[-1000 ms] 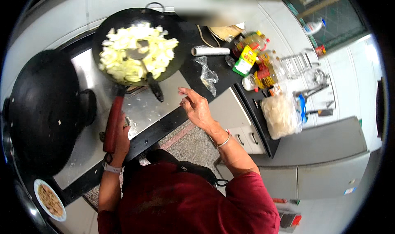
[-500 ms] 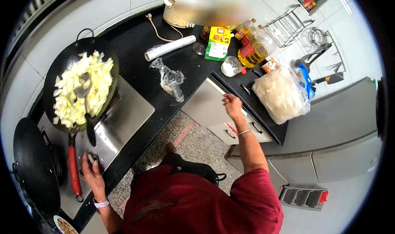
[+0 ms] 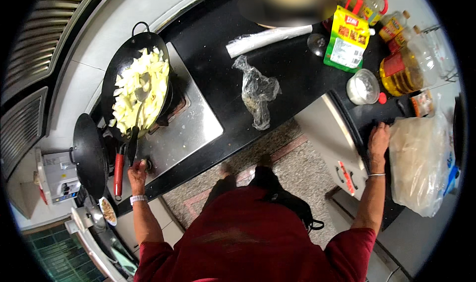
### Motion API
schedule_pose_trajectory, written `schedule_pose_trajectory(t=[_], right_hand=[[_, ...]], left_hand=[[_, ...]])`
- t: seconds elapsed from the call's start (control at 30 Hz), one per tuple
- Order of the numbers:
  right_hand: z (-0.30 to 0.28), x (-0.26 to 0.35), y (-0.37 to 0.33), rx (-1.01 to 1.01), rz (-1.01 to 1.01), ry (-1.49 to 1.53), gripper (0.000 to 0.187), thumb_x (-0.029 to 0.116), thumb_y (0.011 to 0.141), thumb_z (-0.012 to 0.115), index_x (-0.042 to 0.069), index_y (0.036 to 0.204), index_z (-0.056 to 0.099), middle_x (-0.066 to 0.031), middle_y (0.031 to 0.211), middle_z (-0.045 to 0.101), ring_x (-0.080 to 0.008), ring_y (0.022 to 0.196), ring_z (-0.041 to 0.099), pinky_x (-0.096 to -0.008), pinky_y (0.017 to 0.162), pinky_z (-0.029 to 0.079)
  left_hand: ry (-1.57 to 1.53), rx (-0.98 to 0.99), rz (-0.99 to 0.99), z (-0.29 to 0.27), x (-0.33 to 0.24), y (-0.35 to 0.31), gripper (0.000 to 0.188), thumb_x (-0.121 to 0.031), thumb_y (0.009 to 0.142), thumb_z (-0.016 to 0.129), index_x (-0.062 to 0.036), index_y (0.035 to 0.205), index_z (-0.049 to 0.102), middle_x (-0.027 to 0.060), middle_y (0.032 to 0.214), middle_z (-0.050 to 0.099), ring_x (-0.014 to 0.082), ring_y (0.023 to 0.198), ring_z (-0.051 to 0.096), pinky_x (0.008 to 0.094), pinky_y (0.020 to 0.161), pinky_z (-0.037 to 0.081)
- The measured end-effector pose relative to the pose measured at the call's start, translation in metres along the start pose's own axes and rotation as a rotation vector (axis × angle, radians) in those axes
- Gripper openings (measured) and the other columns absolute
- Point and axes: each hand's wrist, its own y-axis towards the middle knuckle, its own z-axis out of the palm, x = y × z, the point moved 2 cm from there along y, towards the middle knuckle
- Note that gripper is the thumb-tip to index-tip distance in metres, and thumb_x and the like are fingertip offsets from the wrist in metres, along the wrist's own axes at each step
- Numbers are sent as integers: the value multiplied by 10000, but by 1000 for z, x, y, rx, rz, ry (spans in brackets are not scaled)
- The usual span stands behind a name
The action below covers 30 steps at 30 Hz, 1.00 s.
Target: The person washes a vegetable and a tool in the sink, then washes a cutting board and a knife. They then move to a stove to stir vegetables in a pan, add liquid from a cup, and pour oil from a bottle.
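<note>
A black wok (image 3: 126, 54) is sitting over the steel cooktop (image 3: 191, 118), and pale yellow-green chopped pieces (image 3: 151, 71) are heaping up across most of its bowl. A metal turner (image 3: 143, 91) is lying among them, its black handle reaching over the rim toward six o'clock. The wok's red handle (image 3: 119, 170) is pointing between six and seven o'clock.

The pieces are partly covering the turner's head. A blurred patch is masking something near twelve o'clock on the counter (image 3: 198, 39), and the picture's dark rim is cutting into the things at three o'clock. Whatever the right fingertips may be touching is hard to make out.

The wok is lying near the left hand (image 3: 137, 177), at its twelve o'clock, and well apart from the right hand (image 3: 379, 142), between nine and ten. The left fingers are curling at a half-hidden knob (image 3: 148, 166) at one o'clock; I cannot tell whether they are gripping it. The right fingers are bending downward at the counter; whether they are pinching anything, I cannot tell. A plastic bag (image 3: 415, 155) is lying just beside that hand, between three and four o'clock.
</note>
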Motion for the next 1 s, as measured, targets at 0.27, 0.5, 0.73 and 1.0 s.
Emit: schedule_pose_trajectory(t=[0.27,0.5,0.73,1.0], right_hand=[[-68,68,-4,523,487,1238,351,291,983,467,-9,1088,615,12,819,624,-74,611,501,-254,517,392],[-111,267,-14,926,-254,1506,238,234,996,500,14,1053,572,-22,760,554,-96,722,495,-279,658,435],[-87,454,-29,765,-584,1343,263,241,948,480,-11,898,531,-264,875,637,-473,884,596,-531,775,465],[-85,554,-23,927,-274,1135,521,414,951,427,-34,985,689,-292,1081,633,-436,1034,616,-473,906,501]], left_hand=[[-74,93,-190,-1,-3,1,269,-342,901,652,-102,815,565,-32,623,472,72,520,438,234,450,320],[-135,241,-273,-11,7,12,263,-342,893,675,-154,780,530,-40,623,473,78,530,467,235,452,324],[-189,257,-410,-15,8,17,310,-391,854,723,-141,892,544,-20,639,522,100,515,502,245,445,383],[-285,186,-475,-8,8,13,560,-418,833,737,-102,1225,493,-2,699,546,111,542,518,253,480,425]])
